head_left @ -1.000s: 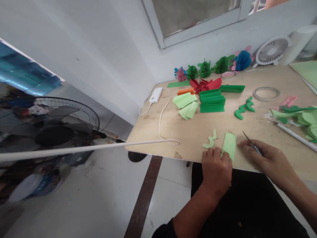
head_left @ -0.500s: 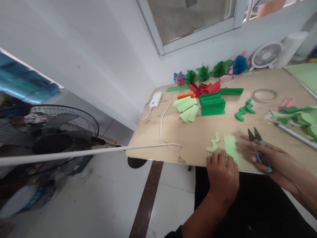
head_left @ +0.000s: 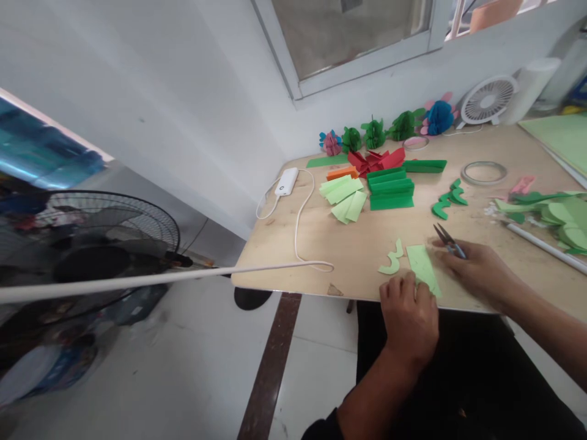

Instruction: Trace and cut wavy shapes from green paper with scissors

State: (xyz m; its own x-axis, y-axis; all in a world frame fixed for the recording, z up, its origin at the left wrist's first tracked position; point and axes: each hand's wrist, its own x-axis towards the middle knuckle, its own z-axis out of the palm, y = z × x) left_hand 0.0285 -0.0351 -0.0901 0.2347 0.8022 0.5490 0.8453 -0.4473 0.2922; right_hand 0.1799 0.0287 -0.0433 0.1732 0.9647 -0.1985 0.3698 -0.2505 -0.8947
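Observation:
My right hand (head_left: 481,272) is closed around scissors (head_left: 452,243) with grey-blue handles, their dark blades pointing up and left. Just left of it a light green paper strip (head_left: 422,266) lies flat near the table's front edge. My left hand (head_left: 408,318) rests at that edge with its fingers curled, over the lower left side of the strip. Whether it grips anything is hidden. Beyond its fingers lies a wavy light green cut-out (head_left: 391,260). Farther back are dark green curved cut-outs (head_left: 447,198).
Pleated green paper (head_left: 391,189), light green strips (head_left: 343,195) and red folded paper (head_left: 376,162) lie mid-table. A tape roll (head_left: 483,173), a white stick (head_left: 545,247) and green scraps (head_left: 562,220) are at right. A white cable (head_left: 297,229) runs from a power bank (head_left: 287,182).
My right hand has turned over and closed more around the scissors, which moved left and up, closer to the paper strip. The strip's angle has shifted a little. My left hand stays at the edge.

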